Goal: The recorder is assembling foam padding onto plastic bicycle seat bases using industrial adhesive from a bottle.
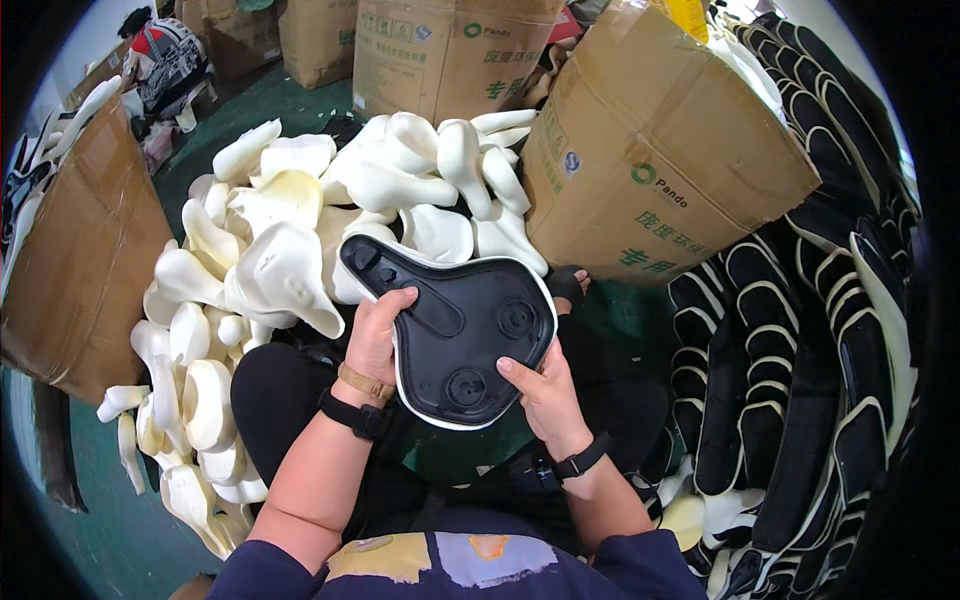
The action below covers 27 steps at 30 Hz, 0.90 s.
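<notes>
I hold a bicycle saddle in front of me with its black underside up and a thin white rim around the edge. Its narrow nose points to the far left; two round recesses sit in the wide end. My left hand grips the near-left edge by the nose, thumb on the black base. At the wide end, my right hand pinches the near-right edge, thumb on top. Most of the fingers are hidden under the saddle. Just beyond lies a heap of white foam saddle pads.
Open cardboard boxes stand ahead on the green floor, and another cardboard box is at the left. Rows of stacked black pieces with white edges line the right side. Another person crouches at the far left.
</notes>
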Available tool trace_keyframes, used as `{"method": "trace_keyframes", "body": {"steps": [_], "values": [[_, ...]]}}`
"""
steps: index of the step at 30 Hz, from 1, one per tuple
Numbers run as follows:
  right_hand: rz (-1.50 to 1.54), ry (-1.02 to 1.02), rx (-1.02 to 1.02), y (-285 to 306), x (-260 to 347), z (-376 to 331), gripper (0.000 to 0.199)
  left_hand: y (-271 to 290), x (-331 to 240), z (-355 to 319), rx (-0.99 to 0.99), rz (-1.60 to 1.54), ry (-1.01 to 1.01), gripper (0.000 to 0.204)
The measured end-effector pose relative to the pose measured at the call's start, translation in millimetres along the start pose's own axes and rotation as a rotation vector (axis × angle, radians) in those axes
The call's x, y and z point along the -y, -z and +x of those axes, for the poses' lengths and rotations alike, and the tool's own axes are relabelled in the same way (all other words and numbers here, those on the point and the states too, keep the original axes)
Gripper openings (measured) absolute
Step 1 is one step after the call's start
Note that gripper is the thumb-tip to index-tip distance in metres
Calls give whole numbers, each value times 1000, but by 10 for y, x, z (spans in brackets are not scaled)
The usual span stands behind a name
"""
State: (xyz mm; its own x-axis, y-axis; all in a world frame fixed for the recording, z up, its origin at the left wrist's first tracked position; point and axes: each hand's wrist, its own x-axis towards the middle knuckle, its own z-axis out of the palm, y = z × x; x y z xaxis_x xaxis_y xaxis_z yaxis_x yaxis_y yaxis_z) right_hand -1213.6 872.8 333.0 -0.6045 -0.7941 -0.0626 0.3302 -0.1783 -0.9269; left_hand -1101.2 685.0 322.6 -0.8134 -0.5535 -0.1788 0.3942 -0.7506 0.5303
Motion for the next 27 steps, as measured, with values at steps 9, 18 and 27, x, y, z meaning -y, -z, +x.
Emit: {"method": "trace_keyframes", "body": {"steps": [9,18,27], "values": [[-824,333,-633,884,1343,-665,52,-300,-752,-395,-34,228,-269,47],[-2017,-567,-730,1235,2880,-1484,60,718,-1870,-184,-266,985,-211,26],[-835,-391,167,1013,255,1310,38,2076,-959,495,309,2741,-376,43]]}}
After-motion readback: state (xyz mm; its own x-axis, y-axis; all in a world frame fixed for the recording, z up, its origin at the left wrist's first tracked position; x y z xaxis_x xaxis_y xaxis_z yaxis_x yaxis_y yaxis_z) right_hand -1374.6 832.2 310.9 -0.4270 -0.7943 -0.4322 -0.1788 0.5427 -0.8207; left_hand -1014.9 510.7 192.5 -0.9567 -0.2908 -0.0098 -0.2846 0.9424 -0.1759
